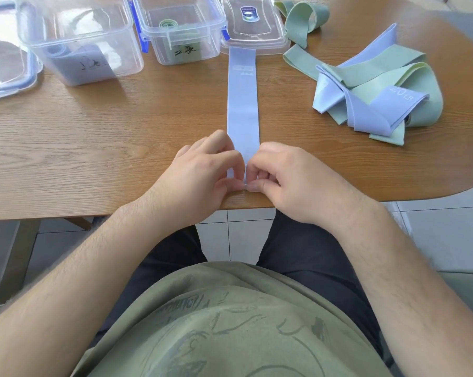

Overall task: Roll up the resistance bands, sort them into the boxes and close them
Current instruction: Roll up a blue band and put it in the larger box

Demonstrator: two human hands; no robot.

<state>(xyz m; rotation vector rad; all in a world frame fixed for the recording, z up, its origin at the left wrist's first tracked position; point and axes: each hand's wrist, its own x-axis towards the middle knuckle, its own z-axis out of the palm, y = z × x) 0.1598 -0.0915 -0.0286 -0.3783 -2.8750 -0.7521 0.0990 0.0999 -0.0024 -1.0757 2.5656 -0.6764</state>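
Note:
A light blue resistance band point(242, 104) lies flat and straight on the wooden table point(107, 137), running from the lid at the back to the front edge. My left hand point(202, 172) and my right hand point(281, 175) both pinch its near end with curled fingers, thumbs touching at the table edge. A clear box point(77, 39) at the back left holds a blue band. A second clear box point(182, 28) holds a rolled green band. A pile of blue and green bands point(376, 96) lies at the right.
A clear lid point(253, 23) lies beside the second box, on the far end of the flat band. Another lid with a blue rim point(6, 63) sits at the far left. A loose green band point(300, 20) lies at the back right. The table's right end is rounded.

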